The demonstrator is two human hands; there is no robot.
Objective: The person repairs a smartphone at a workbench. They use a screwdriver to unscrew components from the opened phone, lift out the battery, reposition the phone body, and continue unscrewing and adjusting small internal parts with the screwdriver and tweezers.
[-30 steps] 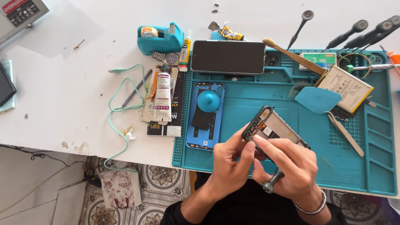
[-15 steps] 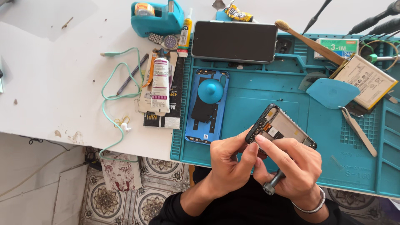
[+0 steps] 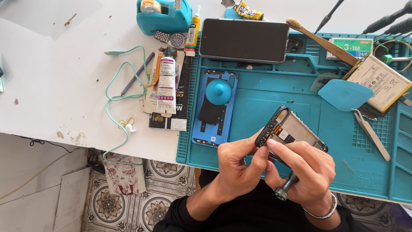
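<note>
An opened black phone frame (image 3: 291, 129) rests tilted on the teal work mat (image 3: 266, 99), its inner side up. My left hand (image 3: 240, 165) pinches the frame's near left corner with thumb and fingers. My right hand (image 3: 307, 169) grips a small metal-capped screwdriver (image 3: 285, 189), its tip hidden behind my fingers at that same corner. A blue phone back cover (image 3: 214, 107) with a teal suction cup (image 3: 218, 91) on it lies just left of the hands.
A dark phone (image 3: 243, 41) lies face up at the mat's far edge. A battery (image 3: 380, 81), teal pry pick (image 3: 345, 94), tweezers (image 3: 371, 133) and brush (image 3: 319, 41) lie right. Glue tubes (image 3: 166, 79), a green cable (image 3: 118, 99) and tape dispenser (image 3: 165, 15) sit left.
The camera has moved closer and shifted slightly. Both hands stay on the phone frame's corner, with only small finger movement.
</note>
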